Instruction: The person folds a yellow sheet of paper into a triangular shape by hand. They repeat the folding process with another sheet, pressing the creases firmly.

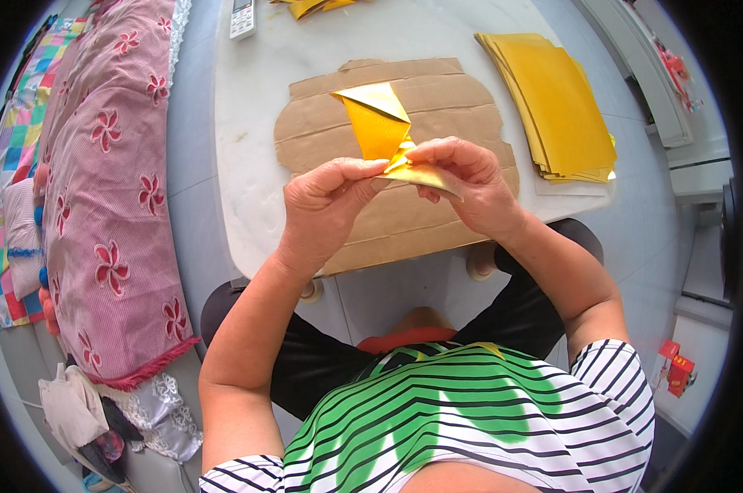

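Note:
Between my two hands is a folded piece of gold paper (378, 130), held above a flattened sheet of brown cardboard (322, 132). Its far end has a slanted fold with a pale, shiny triangular flap, and its near part is gathered and creased at my fingertips. My left hand (331, 200) pinches the near fold between thumb and forefinger. On the other side, my right hand (473, 182) grips the creased middle, with a strip of the paper curving across its fingers. Some of the near folds are hidden by my fingers.
A stack of flat gold paper sheets (550, 105) lies at the right of the white marble-look table (248, 203). Folded gold pieces (319, 6) and a white remote control (243, 20) are at the far side. Left stands a seat under a pink flowered cover (115, 185).

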Action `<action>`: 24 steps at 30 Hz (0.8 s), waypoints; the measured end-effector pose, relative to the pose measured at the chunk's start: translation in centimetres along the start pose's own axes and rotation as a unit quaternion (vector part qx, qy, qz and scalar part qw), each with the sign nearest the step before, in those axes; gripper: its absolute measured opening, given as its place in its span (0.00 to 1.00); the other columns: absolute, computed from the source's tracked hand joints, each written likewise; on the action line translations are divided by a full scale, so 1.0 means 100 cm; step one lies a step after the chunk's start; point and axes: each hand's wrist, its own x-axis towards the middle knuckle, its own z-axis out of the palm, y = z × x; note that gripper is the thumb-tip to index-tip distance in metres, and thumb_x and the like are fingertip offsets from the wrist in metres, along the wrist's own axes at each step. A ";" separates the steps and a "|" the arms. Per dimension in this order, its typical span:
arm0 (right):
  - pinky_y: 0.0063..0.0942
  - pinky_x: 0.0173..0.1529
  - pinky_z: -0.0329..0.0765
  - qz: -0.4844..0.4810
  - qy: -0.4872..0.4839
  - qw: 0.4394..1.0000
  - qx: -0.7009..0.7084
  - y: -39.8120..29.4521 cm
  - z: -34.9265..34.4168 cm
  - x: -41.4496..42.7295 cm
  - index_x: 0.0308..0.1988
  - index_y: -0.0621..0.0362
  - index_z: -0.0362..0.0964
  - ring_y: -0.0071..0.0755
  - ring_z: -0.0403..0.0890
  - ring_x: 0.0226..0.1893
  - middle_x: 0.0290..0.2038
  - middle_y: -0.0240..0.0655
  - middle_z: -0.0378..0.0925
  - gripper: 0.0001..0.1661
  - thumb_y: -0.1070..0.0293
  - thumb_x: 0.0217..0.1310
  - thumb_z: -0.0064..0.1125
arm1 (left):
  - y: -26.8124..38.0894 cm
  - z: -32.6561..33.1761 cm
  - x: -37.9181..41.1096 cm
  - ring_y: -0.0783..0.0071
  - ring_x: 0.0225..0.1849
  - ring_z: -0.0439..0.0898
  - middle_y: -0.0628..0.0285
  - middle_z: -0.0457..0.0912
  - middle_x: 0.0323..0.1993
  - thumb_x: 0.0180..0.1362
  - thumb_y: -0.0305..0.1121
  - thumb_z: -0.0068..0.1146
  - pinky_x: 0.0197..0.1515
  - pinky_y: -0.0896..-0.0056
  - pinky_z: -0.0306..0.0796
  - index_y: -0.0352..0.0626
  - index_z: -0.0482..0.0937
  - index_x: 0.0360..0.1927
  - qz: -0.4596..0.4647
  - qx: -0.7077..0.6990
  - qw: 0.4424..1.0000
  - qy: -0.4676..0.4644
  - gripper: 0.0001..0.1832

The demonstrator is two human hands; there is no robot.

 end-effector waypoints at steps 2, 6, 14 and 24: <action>0.23 0.40 0.73 0.015 0.008 0.999 0.032 0.002 -0.002 0.000 0.44 0.58 0.74 0.24 0.75 0.36 0.40 0.34 0.78 0.06 0.70 0.71 0.52 | -0.005 0.001 -0.001 0.78 0.44 0.81 0.60 0.84 0.41 0.61 0.19 0.60 0.50 0.78 0.74 0.35 0.83 0.42 -0.012 -0.028 1.000 -0.001 0.07; 0.19 0.42 0.75 0.058 0.057 0.986 0.147 0.006 0.005 0.000 0.43 0.58 0.77 0.20 0.76 0.37 0.38 0.31 0.79 0.09 0.65 0.72 0.53 | -0.002 0.008 -0.001 0.84 0.39 0.78 0.65 0.84 0.38 0.60 0.22 0.63 0.43 0.83 0.73 0.35 0.84 0.41 -0.030 -0.037 0.998 0.029 0.07; 0.26 0.45 0.74 0.131 0.130 0.945 0.269 0.008 0.013 0.004 0.42 0.53 0.75 0.24 0.78 0.41 0.43 0.30 0.80 0.09 0.63 0.73 0.51 | -0.004 0.014 -0.004 0.81 0.39 0.77 0.64 0.83 0.38 0.61 0.25 0.63 0.44 0.81 0.72 0.35 0.84 0.39 -0.048 -0.003 0.999 0.020 0.05; 0.26 0.46 0.76 0.148 0.143 0.938 0.278 0.011 0.009 0.002 0.39 0.56 0.77 0.24 0.79 0.39 0.39 0.33 0.81 0.09 0.65 0.71 0.53 | -0.006 0.015 -0.004 0.82 0.37 0.78 0.64 0.83 0.37 0.60 0.25 0.64 0.41 0.81 0.72 0.35 0.83 0.37 -0.030 0.058 0.998 0.007 0.05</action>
